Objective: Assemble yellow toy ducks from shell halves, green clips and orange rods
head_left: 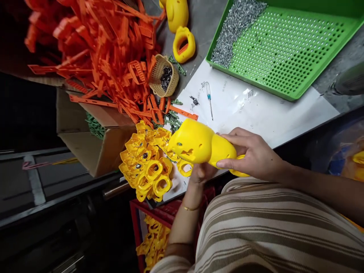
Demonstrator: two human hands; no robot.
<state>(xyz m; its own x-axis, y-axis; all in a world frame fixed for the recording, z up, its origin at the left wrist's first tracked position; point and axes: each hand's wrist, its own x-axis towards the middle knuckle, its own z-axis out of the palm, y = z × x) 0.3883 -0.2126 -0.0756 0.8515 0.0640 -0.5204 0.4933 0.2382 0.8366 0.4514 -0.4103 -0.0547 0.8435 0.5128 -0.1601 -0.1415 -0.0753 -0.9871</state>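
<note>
Yellow shell (196, 144): held over the near edge of the desk (205, 26), long axis along that edge, wide end toward the yellow heap (146, 167); right hand (256, 155) grip wrapped around the narrow end, left hand (200, 172) under the middle, its grip hidden, cannot tell.

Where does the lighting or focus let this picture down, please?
Head view: sharp on the yellow housing; the left side sinks into deep shadow; the grey object at the right edge is blurred; the clear plastic glares slightly.
</note>
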